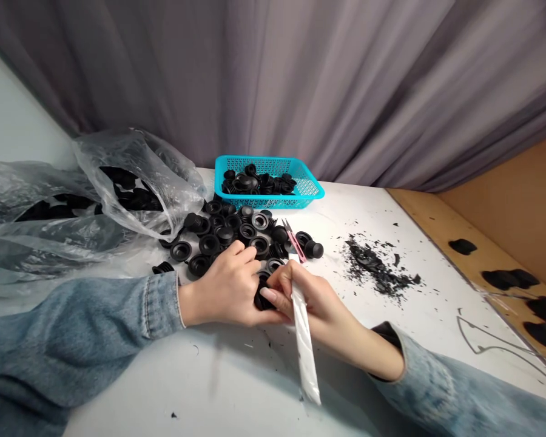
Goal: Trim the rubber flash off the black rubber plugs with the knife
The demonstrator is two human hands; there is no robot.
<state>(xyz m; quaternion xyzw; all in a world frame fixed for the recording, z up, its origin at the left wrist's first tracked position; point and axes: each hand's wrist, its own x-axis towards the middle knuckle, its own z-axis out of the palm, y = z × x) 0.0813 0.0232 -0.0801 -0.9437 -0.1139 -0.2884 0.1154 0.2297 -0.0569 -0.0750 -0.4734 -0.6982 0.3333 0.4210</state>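
My left hand (236,285) is closed around a ribbed black rubber plug (262,294), most of which my fingers hide. Close against it, my right hand (312,297) grips a long tool with a white-wrapped handle (306,358); the handle sticks out below the palm toward me. What its working end looks like I cannot make out clearly. The thumb of my right hand touches or nearly touches the plug. Just beyond my hands lie a pair of pink thread snips (295,241) and a pile of similar black rubber plugs (222,235).
A blue perforated basket (270,201) holding several black plugs stands at the back. To the left, a clear plastic bag (164,212) contains more black parts. Black shavings (380,267) lie scattered on the right. Glasses (482,349) and black pieces (509,278) are farther right.
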